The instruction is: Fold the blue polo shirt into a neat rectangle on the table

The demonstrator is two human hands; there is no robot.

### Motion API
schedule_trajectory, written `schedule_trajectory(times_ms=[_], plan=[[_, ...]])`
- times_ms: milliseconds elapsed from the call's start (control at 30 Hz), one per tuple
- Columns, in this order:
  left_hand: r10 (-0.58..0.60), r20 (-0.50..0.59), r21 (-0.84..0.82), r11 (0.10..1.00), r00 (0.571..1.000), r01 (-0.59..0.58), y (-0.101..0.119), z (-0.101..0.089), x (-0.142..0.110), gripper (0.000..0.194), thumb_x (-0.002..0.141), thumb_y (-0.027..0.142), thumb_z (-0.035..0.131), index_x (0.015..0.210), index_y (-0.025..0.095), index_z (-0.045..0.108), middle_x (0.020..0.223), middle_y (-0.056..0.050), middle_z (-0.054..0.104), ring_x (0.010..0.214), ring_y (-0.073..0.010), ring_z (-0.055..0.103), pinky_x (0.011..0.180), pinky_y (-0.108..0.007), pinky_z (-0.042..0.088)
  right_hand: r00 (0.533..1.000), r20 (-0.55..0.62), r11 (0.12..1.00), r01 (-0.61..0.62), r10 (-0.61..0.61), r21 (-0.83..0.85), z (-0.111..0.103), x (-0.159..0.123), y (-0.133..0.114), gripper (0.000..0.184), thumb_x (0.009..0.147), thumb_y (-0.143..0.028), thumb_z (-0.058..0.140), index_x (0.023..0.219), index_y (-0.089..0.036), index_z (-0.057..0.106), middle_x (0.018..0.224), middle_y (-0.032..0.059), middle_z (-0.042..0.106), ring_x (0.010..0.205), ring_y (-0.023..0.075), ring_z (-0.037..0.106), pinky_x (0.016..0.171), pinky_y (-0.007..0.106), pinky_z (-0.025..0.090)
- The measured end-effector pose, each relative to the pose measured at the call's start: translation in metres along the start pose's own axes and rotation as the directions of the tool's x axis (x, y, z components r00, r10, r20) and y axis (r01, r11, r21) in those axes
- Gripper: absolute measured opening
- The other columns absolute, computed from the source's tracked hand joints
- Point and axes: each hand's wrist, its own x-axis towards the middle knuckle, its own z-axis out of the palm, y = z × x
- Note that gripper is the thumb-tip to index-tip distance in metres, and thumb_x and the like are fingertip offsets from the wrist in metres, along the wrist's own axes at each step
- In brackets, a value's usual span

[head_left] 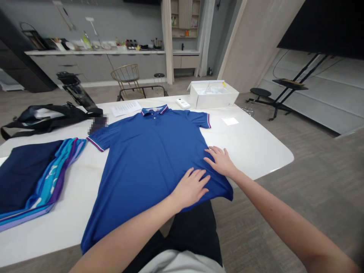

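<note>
A blue polo shirt (142, 159) lies spread out on the white table (256, 151), its collar pointing away from me. Red and white stripes edge its collar and sleeves. The hem hangs over the near table edge. Flat on the lower right part of the shirt rests my left hand (191, 189), fingers stretched out. My right hand (220, 161) lies at the shirt's right side edge, with its fingers spread on the fabric. Neither hand grips the cloth.
On the left is a stack of folded clothes (31, 174). Behind it sit a black bag (48, 117) and a dark bottle-like object (76, 89). A printed sheet (126, 108), a small white device (182, 103), a white box (213, 94) and a white card (230, 121) lie farther back.
</note>
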Motion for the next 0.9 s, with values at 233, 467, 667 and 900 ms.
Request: schedule_trajectory(times_ms=[233,467,667,900], plan=[[0.119,0.031,-0.064,0.991,0.992,-0.117,-0.038,-0.006,0.089,0.03,0.104,0.035,0.043,0.123,0.026,0.065,0.104,-0.008,0.071,0.097,-0.0207,0.068,0.085,-0.036,0.052,0.911,-0.135,0.914,-0.365,0.39,0.177,0.006,0.156,0.058,0.043,0.096,-0.05,0.052,0.127,-0.024,0.066,0.131,0.0168,0.063,0.121,0.0378,0.057,0.097,0.059,0.05],[-0.49,0.012,-0.038,0.871,0.872,0.49,-0.237,-0.023,0.208,0.036,0.101,0.027,0.041,0.131,0.028,0.061,0.128,-0.008,0.07,0.11,-0.0262,0.069,0.092,-0.04,0.055,0.78,-0.099,0.778,-0.588,0.617,0.221,0.015,0.276,0.118,0.052,0.094,-0.049,0.054,0.137,-0.022,0.062,0.133,0.0184,0.06,0.124,0.038,0.058,0.1,0.058,0.048],[-0.601,0.106,0.068,0.799,0.792,0.597,-0.359,-0.027,0.279,0.056,0.098,0.026,0.042,0.154,0.028,0.042,0.136,-0.014,0.066,0.121,-0.0298,0.067,0.099,-0.042,0.052,0.819,-0.059,0.814,-0.556,0.571,0.166,0.028,0.307,0.151,0.054,0.09,-0.057,0.059,0.13,-0.021,0.067,0.13,0.0182,0.061,0.112,0.0339,0.065,0.097,0.05,0.052],[-0.499,0.206,-0.02,0.858,0.842,0.513,-0.392,-0.012,0.308,0.046,0.085,0.033,0.06,0.13,0.024,0.067,0.133,-0.012,0.068,0.12,-0.0294,0.065,0.101,-0.038,0.051,0.839,0.074,0.833,-0.544,0.539,0.103,0.025,0.322,0.17,0.044,0.081,-0.057,0.073,0.101,-0.018,0.07,0.089,0.0096,0.07,0.085,0.0249,0.067,0.077,0.033,0.051]])
